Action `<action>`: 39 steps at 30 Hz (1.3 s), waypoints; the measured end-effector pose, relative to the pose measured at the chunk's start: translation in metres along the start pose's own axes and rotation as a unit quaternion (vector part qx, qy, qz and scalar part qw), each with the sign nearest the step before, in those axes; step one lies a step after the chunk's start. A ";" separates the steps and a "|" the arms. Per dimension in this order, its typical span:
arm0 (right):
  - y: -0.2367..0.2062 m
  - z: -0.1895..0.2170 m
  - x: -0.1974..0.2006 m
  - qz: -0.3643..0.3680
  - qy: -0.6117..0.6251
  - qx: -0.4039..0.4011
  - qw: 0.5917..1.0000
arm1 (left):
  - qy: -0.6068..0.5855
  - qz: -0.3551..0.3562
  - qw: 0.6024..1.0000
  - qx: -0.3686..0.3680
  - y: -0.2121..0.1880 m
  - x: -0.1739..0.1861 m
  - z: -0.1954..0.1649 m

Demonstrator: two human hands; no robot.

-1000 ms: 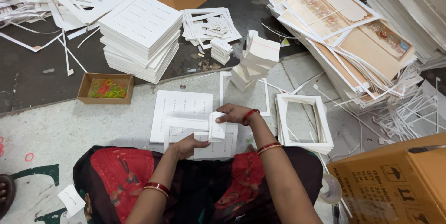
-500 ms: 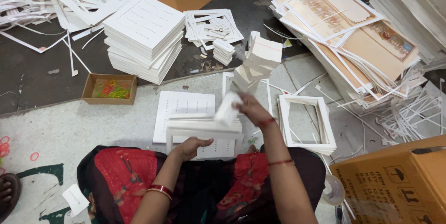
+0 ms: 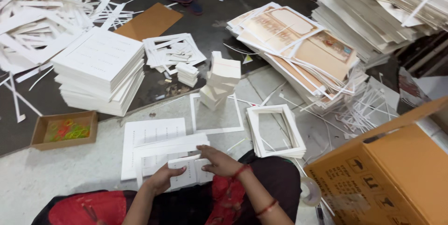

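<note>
My left hand (image 3: 164,179) and my right hand (image 3: 219,161) are both on a white die-cut card sheet (image 3: 161,148) lying on the floor in front of my lap. The left hand grips its near edge, where small rectangular pieces (image 3: 190,172) sit in the frame. My right hand rests on top, pressing on one of those pieces. A flat white sheet (image 3: 151,134) lies under it. Beyond it, a leaning stack of small white cards (image 3: 220,82) stands on an empty white frame (image 3: 215,113).
A pile of empty white frames (image 3: 276,130) lies to the right. A tall stack of white sheets (image 3: 100,68) is at left, with a small cardboard tray of coloured rubber bands (image 3: 64,129). Printed card stacks (image 3: 303,47) are at back right, an orange carton (image 3: 387,173) near right, and a tape roll (image 3: 310,191).
My right hand has come back from the small-card stack, empty, and landed on the sheet at my lap. The left hand stayed on the sheet's near edge.
</note>
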State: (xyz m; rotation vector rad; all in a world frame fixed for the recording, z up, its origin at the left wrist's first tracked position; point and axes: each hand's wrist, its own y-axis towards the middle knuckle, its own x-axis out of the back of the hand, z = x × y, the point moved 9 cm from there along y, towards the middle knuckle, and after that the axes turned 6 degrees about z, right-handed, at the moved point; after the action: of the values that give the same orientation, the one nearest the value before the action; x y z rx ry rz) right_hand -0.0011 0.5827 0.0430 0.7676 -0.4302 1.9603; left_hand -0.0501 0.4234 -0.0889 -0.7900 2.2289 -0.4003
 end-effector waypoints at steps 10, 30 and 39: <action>-0.005 -0.034 -0.014 -0.057 0.345 -0.052 0.935 | 0.001 -0.018 0.999 -0.043 0.002 0.006 -0.008; 0.003 -0.033 0.004 -0.157 0.086 -0.155 0.972 | 0.125 -0.046 0.978 -0.159 -0.006 -0.005 -0.045; -0.024 0.038 -0.020 -0.327 -0.153 -0.210 0.908 | 0.141 -0.069 0.966 -0.205 -0.006 -0.013 -0.049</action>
State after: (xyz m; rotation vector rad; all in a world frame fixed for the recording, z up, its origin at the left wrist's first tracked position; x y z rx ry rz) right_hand 0.0393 0.5589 0.0572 0.8031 -0.6563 1.0725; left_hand -0.0763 0.4295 -0.0451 -1.1702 2.5729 -0.1180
